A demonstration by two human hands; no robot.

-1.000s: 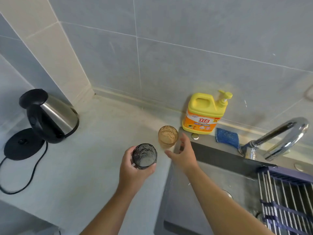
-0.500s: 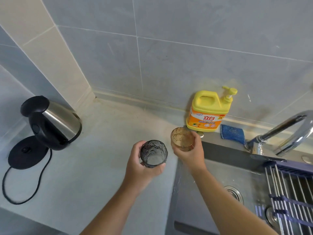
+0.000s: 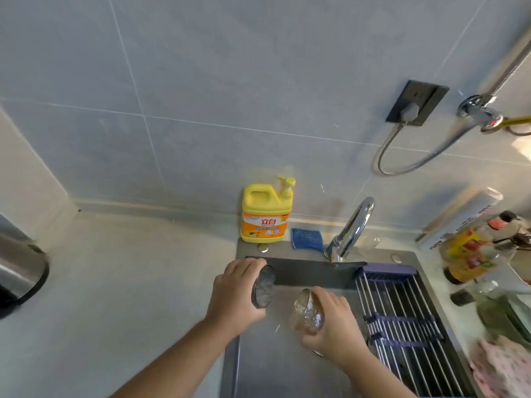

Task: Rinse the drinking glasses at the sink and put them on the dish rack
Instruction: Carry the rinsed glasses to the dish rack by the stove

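Note:
My left hand (image 3: pixel 234 294) grips a dark grey textured glass (image 3: pixel 263 287), tipped on its side with its mouth facing right, over the left part of the steel sink (image 3: pixel 287 366). My right hand (image 3: pixel 334 323) grips an amber glass (image 3: pixel 308 313), also tilted with its mouth toward the left. Both glasses hang above the basin, a short gap between them. The chrome faucet (image 3: pixel 352 228) stands behind them; no water is visible. A wire dish rack (image 3: pixel 402 317) with purple trim spans the sink's right half, right of my right hand.
A yellow dish soap bottle (image 3: pixel 265 214) and a blue scrub cloth (image 3: pixel 306 239) sit behind the sink. Bottles (image 3: pixel 471 254) and a pink cloth (image 3: pixel 500 366) crowd the right counter. A steel kettle (image 3: pixel 20 271) sits at the left edge. A wall socket (image 3: pixel 416 103) holds a plug.
My right hand took hold of the amber glass on the counter. Both hands carried their glasses right, over the sink, and tipped them sideways. The view swung right.

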